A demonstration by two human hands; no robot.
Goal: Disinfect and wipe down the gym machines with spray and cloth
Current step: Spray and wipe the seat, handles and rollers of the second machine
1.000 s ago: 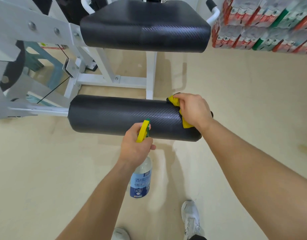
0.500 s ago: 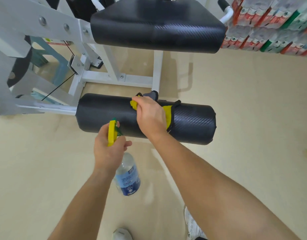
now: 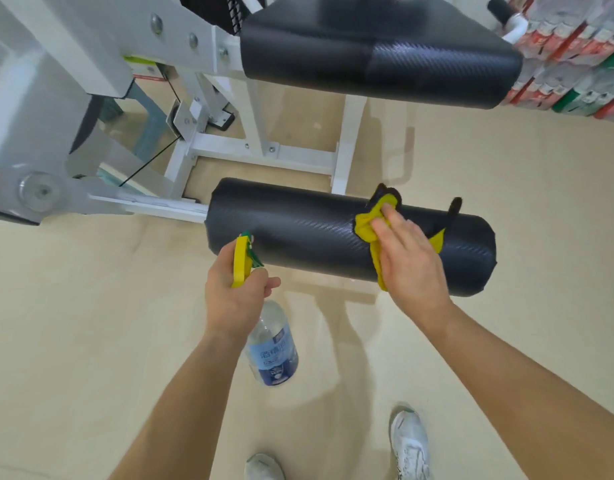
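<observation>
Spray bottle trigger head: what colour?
Trigger head is yellow, with some green at the front. Head view shows it best.

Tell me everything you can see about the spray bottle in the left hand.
The spray bottle has a clear plastic body with a blue label printed in white, and a yellow and green trigger head. The left hand grips it round the neck, fingers curled at the trigger. It hangs in the air, tilted, base downward, with its head up by the front of the black roller pad and the nozzle facing it. Whether the nozzle touches the pad, and how full the bottle is, cannot be told.
</observation>
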